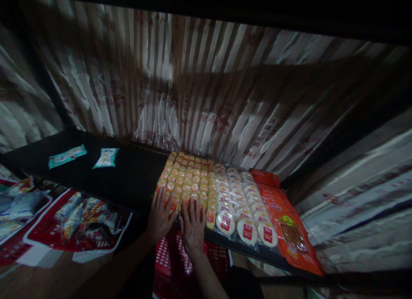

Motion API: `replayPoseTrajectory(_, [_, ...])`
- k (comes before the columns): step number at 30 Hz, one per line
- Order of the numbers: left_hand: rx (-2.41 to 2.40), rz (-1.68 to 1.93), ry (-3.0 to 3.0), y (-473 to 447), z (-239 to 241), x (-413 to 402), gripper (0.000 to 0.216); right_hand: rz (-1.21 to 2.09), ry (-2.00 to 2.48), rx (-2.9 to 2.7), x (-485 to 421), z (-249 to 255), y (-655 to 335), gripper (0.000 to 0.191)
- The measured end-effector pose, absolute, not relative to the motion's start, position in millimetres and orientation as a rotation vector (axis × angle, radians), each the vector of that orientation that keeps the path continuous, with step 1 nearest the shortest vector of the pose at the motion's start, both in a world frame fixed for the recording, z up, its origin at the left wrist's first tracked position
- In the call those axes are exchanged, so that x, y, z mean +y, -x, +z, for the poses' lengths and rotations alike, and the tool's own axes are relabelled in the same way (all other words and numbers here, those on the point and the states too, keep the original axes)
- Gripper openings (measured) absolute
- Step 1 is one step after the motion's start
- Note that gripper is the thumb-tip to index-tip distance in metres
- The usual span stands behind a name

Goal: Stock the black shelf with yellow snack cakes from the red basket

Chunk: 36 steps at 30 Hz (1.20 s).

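My left hand (160, 216) and my right hand (193, 224) lie side by side, fingers stretched flat, on the front ends of rows of small yellow-orange snack packs (186, 179) on a dark shelf (128, 179). To the right of these stand rows of round white packs with red labels (240, 204). Long orange-red packets (283, 221) lie at the far right of the shelf. Neither hand holds anything.
Two small teal packets (67, 156) (106, 158) lie on the left part of the shelf. A red plastic basket (180, 264) sits below my hands. Red-and-white bags with packaged goods (77, 221) lie on the floor at the left. A striped printed sheet (193, 97) backs the shelf.
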<state>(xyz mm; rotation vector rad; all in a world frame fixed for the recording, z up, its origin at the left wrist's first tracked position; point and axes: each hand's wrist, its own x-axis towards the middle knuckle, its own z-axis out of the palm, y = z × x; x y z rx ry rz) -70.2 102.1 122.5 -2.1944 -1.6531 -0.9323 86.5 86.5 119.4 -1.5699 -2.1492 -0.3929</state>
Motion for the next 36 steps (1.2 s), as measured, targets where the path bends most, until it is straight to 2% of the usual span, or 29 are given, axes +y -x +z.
replayPoseTrajectory(10, [-1.61,-0.923,2.184,72.3,120.0,106.1,0.061,-0.49,1.385,-2.129,86.3,118.9,-73.1,0.046])
replayPoseTrajectory(36, [-1.717,-0.884,2.132,76.9,114.8,102.3,0.051,-0.488,1.325,-2.203,93.3,127.6,-64.2,0.048])
